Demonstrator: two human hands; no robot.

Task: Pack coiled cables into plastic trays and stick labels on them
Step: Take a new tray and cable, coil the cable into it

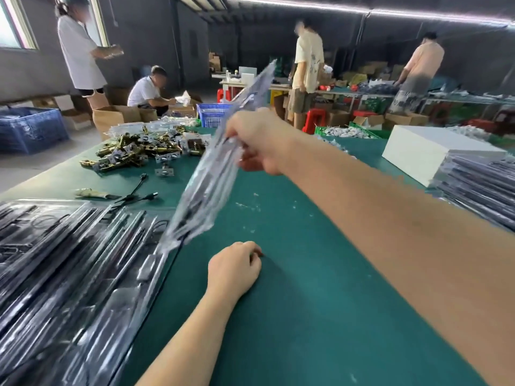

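My right hand [259,140] grips a long clear plastic tray [211,168] with dark parts inside. The tray is tilted and blurred in the air above the green table [306,274], its lower end over the left pile. My left hand [237,267] rests on the table with its fingers curled; what it pinches, if anything, is too small to tell. A pile of clear trays [69,274] with black cables lies at the left. Another stack of filled trays [479,188] sits at the right edge. A loose black cable [136,195] lies beyond the left pile.
A heap of brass metal parts [133,151] lies at the table's far left. A white box [434,151] stands at the far right. Blue crates [28,129] and cardboard boxes stand on the floor. Several people work beyond the table.
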